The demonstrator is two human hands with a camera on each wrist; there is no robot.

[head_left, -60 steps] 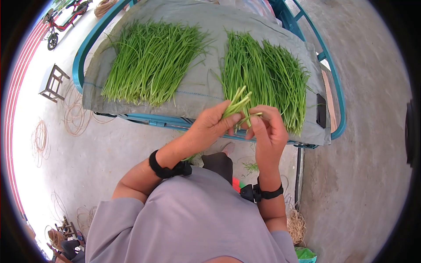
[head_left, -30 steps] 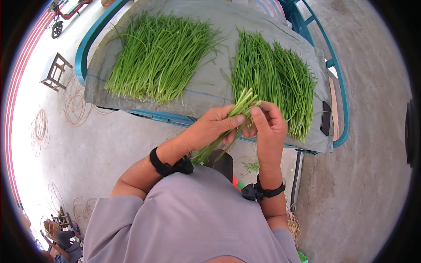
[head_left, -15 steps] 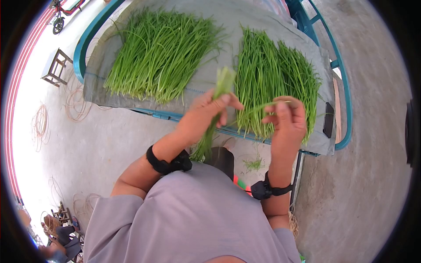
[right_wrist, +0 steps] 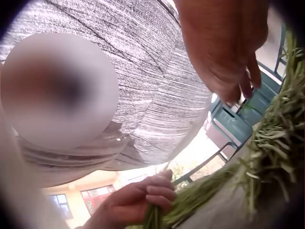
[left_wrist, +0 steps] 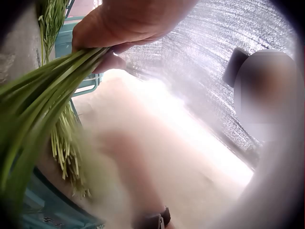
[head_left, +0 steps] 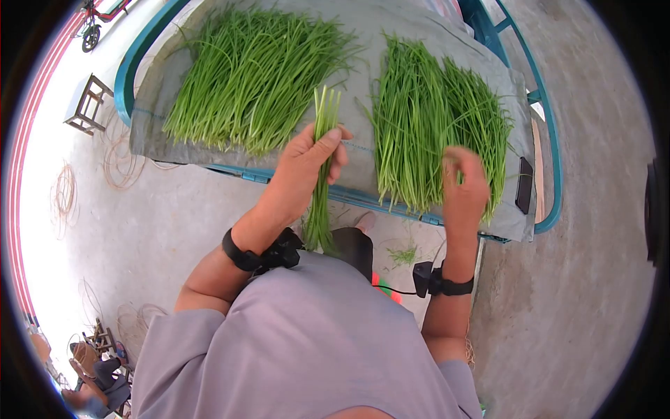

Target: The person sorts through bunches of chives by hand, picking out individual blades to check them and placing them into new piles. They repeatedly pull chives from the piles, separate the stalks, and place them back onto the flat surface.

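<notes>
My left hand (head_left: pixel 296 174) grips a small bunch of green chives (head_left: pixel 321 202) upright, thumb across the front. The pale cut ends stick up above the fingers and the leafy ends hang down toward the shirt. In the left wrist view the long flat leaves (left_wrist: pixel 43 102) fan out from that hand. To the right, my right hand (head_left: pixel 464 185) is raised over the lower edge of the right chive pile (head_left: pixel 433 119), blurred, its fingers loosely bent with nothing visible in them. A wider chive pile (head_left: pixel 255 77) lies on the left of the grey cloth (head_left: pixel 359 178).
The cloth covers a cart bed with a blue metal frame (head_left: pixel 548 160). A black phone (head_left: pixel 524 185) lies at its right edge. Chive scraps (head_left: pixel 403 255) are on the floor below. A stool (head_left: pixel 89 105) and coiled cords (head_left: pixel 64 199) stand off left; another person (head_left: pixel 105 380) sits lower left.
The two hands have come apart. My left hand has moved left and turned the bunch upright. My right hand moved right with a thin stalk, which no longer shows.
</notes>
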